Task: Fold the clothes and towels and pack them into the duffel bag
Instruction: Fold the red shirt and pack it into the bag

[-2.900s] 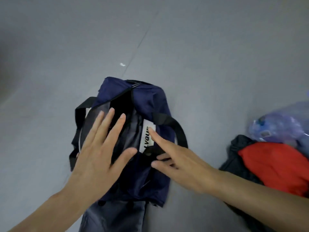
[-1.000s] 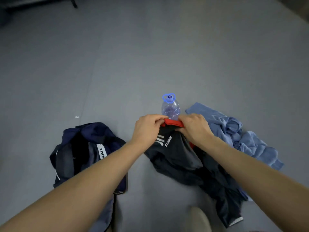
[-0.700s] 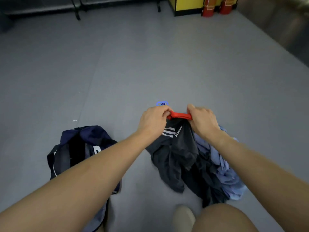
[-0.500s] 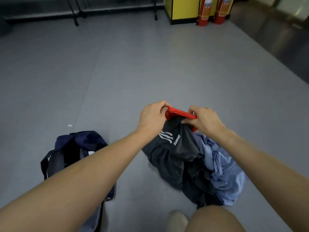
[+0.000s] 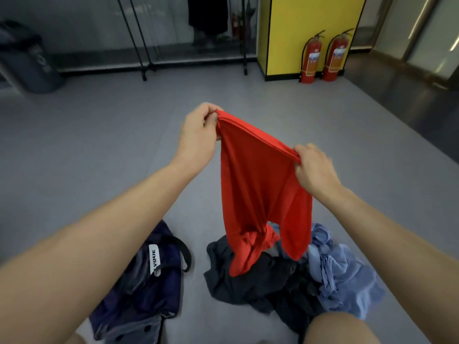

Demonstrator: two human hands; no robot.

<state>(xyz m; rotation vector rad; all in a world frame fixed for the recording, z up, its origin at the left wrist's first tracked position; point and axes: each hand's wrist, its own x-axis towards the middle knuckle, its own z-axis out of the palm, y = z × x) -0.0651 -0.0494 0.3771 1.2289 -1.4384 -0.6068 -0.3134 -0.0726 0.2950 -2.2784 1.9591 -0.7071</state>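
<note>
A red garment (image 5: 258,194) hangs in the air in front of me. My left hand (image 5: 198,135) pinches one end of its top hem and my right hand (image 5: 314,170) pinches the other end. Its lower part dangles over a dark grey garment (image 5: 250,281) crumpled on the floor. A light blue cloth (image 5: 342,274) lies bunched to the right of that. The navy duffel bag (image 5: 149,281) sits on the floor at lower left, with a white label and black handles, partly hidden by my left forearm.
Grey floor (image 5: 99,150) stretches ahead. Two red fire extinguishers (image 5: 323,58) stand by a yellow pillar (image 5: 310,28) at the back right. A metal clothes rack (image 5: 188,45) and a dark bin (image 5: 27,58) stand along the far wall. My bare knee (image 5: 340,328) shows at the bottom.
Both hands left the duffel bag, took the red garment's hem from the clothes pile and lifted it up clear of the dark garment. The view has tilted upward.
</note>
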